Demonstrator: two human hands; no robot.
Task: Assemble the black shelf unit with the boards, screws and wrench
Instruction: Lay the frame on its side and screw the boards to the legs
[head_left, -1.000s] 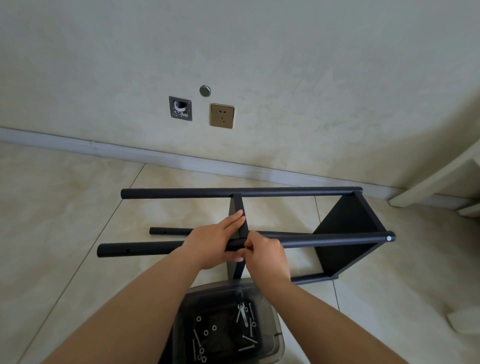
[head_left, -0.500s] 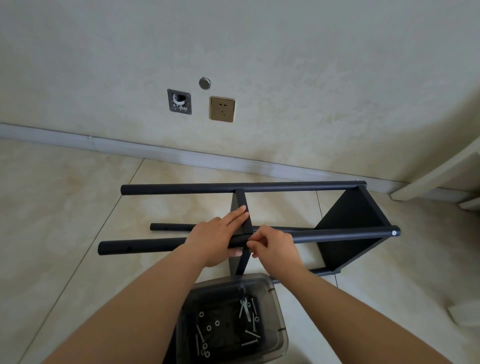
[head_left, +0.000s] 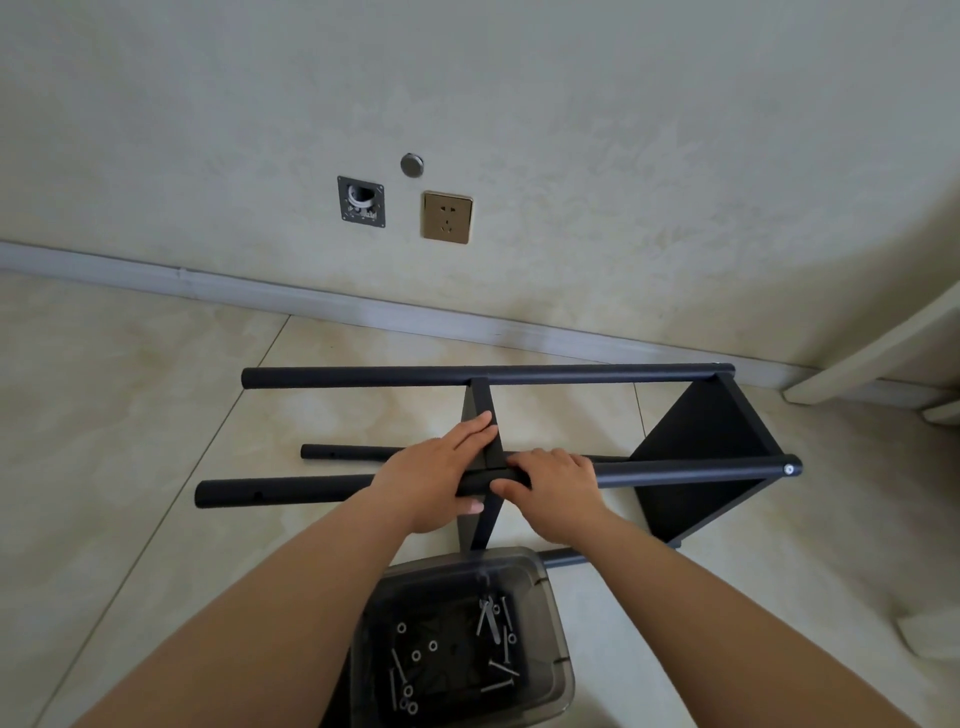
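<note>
Your left hand (head_left: 431, 480) curls around the near black pole (head_left: 675, 472), fingers flat on the middle board (head_left: 480, 410). Your right hand (head_left: 558, 486) pinches the pole at the joint. The shelf unit (head_left: 706, 447) lies sideways on the floor (head_left: 104, 389). Hold the board steady and line up the holes. Screws (head_left: 498, 667) wait in the grey bin (head_left: 550, 691).
</note>
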